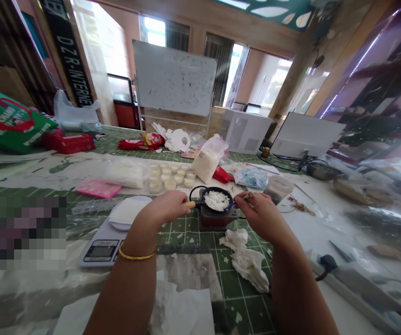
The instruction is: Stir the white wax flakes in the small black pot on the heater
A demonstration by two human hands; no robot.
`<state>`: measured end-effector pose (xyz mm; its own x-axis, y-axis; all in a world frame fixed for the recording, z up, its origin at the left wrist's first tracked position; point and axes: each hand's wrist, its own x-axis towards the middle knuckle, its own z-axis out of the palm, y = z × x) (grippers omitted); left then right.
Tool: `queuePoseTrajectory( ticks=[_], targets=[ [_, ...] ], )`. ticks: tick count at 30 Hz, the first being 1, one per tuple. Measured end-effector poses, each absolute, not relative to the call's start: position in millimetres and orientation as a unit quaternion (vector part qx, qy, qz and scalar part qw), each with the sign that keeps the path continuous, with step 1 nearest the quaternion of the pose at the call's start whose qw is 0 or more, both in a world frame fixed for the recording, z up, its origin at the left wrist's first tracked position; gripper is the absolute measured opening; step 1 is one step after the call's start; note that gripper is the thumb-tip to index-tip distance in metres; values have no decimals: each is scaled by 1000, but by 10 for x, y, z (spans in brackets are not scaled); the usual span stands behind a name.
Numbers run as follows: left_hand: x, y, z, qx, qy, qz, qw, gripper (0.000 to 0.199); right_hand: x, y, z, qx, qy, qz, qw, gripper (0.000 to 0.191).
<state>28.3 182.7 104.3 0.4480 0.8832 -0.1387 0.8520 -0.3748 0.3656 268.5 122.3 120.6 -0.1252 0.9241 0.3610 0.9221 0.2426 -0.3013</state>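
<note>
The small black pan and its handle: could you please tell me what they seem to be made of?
The small black pan looks like metal with a dark matte coating, judging by its thin rim and even black surface. Its handle end, gripped by the left hand, looks like pale wood from its tan colour, though it is too small to be sure.

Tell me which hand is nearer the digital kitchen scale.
Left. The left hand is just to the right of the digital kitchen scale; the right hand is farther right, beyond the small black pan.
</note>
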Motion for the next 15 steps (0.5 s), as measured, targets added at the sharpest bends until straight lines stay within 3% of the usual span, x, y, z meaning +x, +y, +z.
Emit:
queuePoseTrajectory(
  ticks=[6,10,15],
  targets=[
    [274,1829,1029,829,521,44,197,23,2643,1203,1213,-602,-742,6,295,27],
    [280,1824,1044,826,526,47,197,22,2617,1196,1234,-579,-765,62,276,27],
    [287,1820,1058,823,529,43,202,23,2631,1233,1211,-611,-740,32,282,26]
  ],
)
